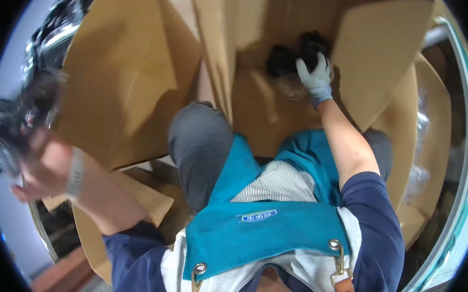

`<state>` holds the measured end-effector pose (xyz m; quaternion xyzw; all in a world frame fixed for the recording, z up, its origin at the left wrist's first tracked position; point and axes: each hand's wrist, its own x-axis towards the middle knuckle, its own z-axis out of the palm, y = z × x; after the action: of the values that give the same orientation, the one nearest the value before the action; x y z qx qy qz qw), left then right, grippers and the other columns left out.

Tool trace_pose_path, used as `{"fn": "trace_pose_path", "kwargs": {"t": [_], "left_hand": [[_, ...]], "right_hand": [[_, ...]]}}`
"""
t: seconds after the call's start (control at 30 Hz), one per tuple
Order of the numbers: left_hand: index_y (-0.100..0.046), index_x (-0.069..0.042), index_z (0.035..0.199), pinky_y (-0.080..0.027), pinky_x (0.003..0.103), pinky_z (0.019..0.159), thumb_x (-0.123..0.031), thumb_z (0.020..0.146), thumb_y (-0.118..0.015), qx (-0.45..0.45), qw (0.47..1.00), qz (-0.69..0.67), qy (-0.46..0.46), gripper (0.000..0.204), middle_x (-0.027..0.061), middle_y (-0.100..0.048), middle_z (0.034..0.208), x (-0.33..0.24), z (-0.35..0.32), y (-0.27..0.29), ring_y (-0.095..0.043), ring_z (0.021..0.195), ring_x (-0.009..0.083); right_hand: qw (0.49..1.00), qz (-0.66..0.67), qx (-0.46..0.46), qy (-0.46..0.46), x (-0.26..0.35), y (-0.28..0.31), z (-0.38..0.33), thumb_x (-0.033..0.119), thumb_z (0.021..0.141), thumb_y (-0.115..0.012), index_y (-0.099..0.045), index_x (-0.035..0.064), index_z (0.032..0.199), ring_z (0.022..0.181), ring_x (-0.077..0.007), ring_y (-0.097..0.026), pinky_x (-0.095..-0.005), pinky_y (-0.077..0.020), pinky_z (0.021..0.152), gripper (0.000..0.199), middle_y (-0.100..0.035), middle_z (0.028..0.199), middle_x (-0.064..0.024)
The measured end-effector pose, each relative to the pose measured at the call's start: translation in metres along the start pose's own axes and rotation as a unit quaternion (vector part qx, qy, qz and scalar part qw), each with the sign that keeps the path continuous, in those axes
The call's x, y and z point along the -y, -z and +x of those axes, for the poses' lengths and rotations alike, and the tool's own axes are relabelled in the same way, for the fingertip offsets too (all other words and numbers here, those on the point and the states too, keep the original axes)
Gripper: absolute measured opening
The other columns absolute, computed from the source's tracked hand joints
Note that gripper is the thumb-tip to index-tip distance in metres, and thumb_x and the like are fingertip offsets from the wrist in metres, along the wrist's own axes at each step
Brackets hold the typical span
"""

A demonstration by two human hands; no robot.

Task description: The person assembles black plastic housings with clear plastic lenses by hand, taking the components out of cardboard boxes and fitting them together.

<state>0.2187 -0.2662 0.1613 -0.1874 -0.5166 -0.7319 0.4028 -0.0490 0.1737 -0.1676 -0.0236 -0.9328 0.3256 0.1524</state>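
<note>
At left, we see our bare left hand (53, 165) closed around a glossy black, plastic-wrapped bundle (8, 127), blur hiding its fingertips. Far right, our white-gloved right hand (316, 78) spreads its fingers by a shadowed black clump (313, 42) inside a brown cardboard box (252, 99); whether they touch, we cannot tell.

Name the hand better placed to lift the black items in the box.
Right, likely: the gloved right hand is at the black items; the left hand is outside the box, blurred, at a dark bundle.
</note>
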Motion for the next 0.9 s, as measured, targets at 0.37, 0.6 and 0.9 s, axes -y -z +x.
{"fn": "trace_pose_path", "kwargs": {"t": [0.37,0.6,0.9], "left_hand": [[-0.054,-0.002,0.121,-0.040,0.040,0.095,-0.034,0.094,-0.044,-0.148,0.415,0.879,0.183,0.044,0.0177,-0.061,0.115,-0.054,0.100,0.102,-0.054,0.112,0.0294],[-0.052,-0.006,0.128,-0.035,0.036,0.102,-0.051,0.091,-0.044,-0.066,0.520,0.839,0.145,0.059,0.0209,-0.058,0.122,-0.047,0.106,0.105,-0.051,0.118,0.0336],[-0.053,0.003,0.118,-0.038,0.040,0.101,-0.014,0.097,-0.041,-0.013,0.421,0.891,-0.168,0.030,0.0198,-0.054,0.119,-0.077,0.111,0.101,-0.052,0.113,0.0316]], "right_hand": [[0.884,-0.279,0.372,0.037,-0.045,-0.053,-0.035,0.061,0.078,-0.056,-0.032,0.0168,0.143,0.136,-0.0319,-0.027,-0.0396,-0.0233,0.112,0.082,-0.030,0.147,-0.0130],[0.794,-0.383,0.471,0.039,-0.020,-0.062,-0.012,0.059,0.083,-0.049,-0.035,0.0129,0.141,0.137,-0.0265,-0.027,-0.0388,-0.0230,0.112,0.076,-0.029,0.149,-0.0098],[0.820,-0.326,0.305,0.357,-0.051,-0.108,0.001,0.030,0.089,-0.049,-0.061,0.0086,0.114,0.111,-0.0285,-0.058,-0.0378,-0.0461,0.093,0.035,-0.063,0.115,-0.0120]]}}
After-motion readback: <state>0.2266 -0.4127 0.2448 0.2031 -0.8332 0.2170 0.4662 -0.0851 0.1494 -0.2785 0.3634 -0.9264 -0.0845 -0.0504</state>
